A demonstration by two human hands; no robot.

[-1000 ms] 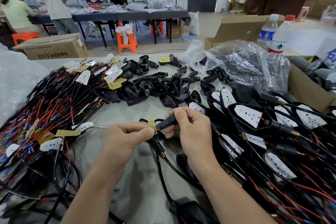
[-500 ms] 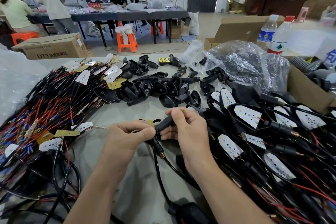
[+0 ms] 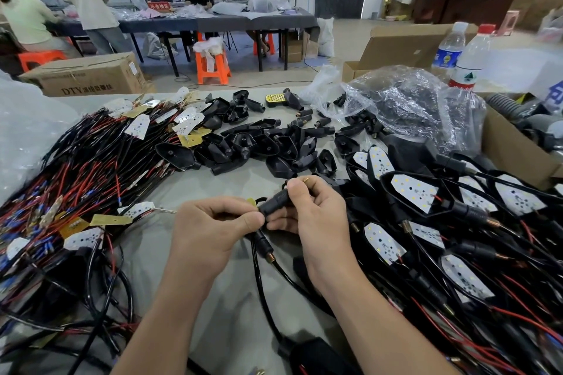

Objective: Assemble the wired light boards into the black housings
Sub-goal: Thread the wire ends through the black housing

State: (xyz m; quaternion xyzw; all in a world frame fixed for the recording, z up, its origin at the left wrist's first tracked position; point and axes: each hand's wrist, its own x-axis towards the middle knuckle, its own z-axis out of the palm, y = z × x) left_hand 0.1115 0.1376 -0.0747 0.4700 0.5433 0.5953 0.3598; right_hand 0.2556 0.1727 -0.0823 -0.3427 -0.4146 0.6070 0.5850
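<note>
Item: black housing, centre near, held above counter. Right hand grip clamped on housing stem. Left hand grip pinched on light board, mostly hidden, at stem mouth. Risk: hard pull strains board lead; trailing cable snags.

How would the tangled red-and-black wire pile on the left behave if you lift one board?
Probably floppy: the thin red and black wires sag and loop across the grey table. Likely snags, since strands cross each other, so neighbours drag along. The small white light boards look light.
</note>
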